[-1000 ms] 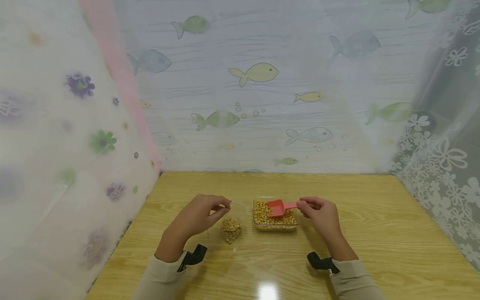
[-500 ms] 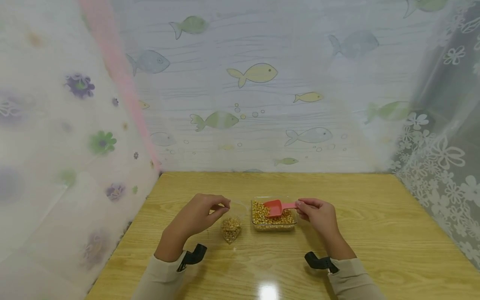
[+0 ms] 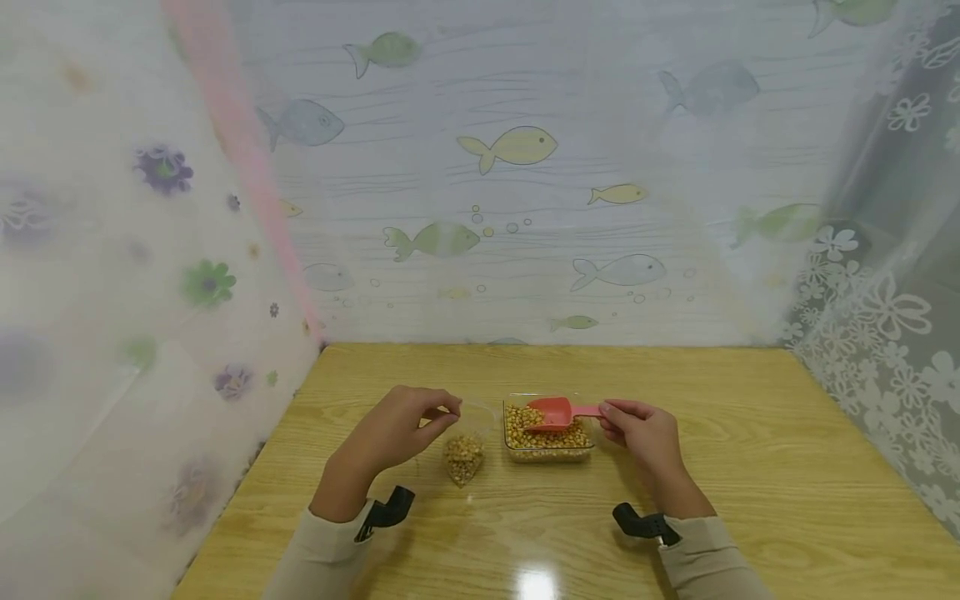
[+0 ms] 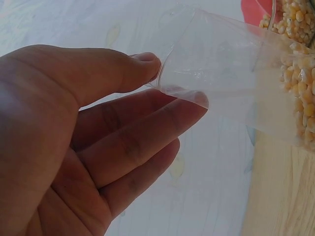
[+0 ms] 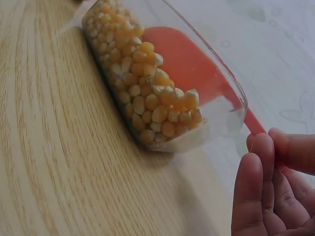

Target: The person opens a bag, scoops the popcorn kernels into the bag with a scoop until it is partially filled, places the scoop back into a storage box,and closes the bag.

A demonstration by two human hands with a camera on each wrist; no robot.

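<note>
Right hand (image 3: 641, 429) pinching handle of red scoop (image 3: 553, 413), blade dipped into corn kernels in clear tray (image 3: 547, 454), long axis running toward bag. Left of tray: clear bag (image 3: 463, 450), rim pinched open by left hand (image 3: 393, 433).

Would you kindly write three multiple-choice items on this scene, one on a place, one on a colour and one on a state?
1. Where does the scoop sit?
A. In the tray of corn kernels
B. Inside the clear bag
C. Flat on the table

2. What colour is the scoop?
A. Blue
B. Coral red
C. Green

3. What is the left hand doing?
A. Lying flat on the table
B. Gripping the scoop
C. Pinching the bag's rim

Answers: 1 A, its bowl lies among the kernels, held by the right hand; 2 B, red in both views; 3 C, thumb and finger pinch the plastic.
</note>
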